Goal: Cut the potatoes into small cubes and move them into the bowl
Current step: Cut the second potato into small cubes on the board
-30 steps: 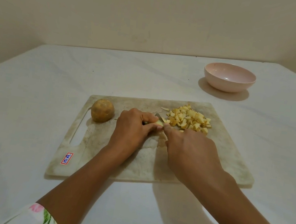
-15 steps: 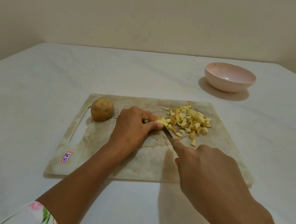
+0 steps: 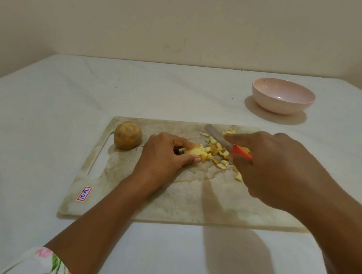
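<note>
Hands cover much of the cutting

The right hand (image 3: 281,170) hides most of the red handle of the knife (image 3: 218,137), along with the potato cubes (image 3: 214,150) beneath and behind it, so the pile's full extent cannot be told. Under the fingers of the left hand (image 3: 166,155), the potato piece (image 3: 193,150) shows only its cut end. Below that hand, the floral sleeve (image 3: 43,266) is cut off by the bottom edge, and the right forearm runs out at the right edge.

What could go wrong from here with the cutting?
1. The left hand pinches a small yellow potato piece right beside the steel-bladed, red-handled knife in the right hand; the next cut may land near the fingertips.
2. Loose yellow potato cubes lie close by the right hand; it could scatter them.
3. The empty pink round bowl sits apart from the worn pale cutting board; cubes may drop in transfer.
</note>
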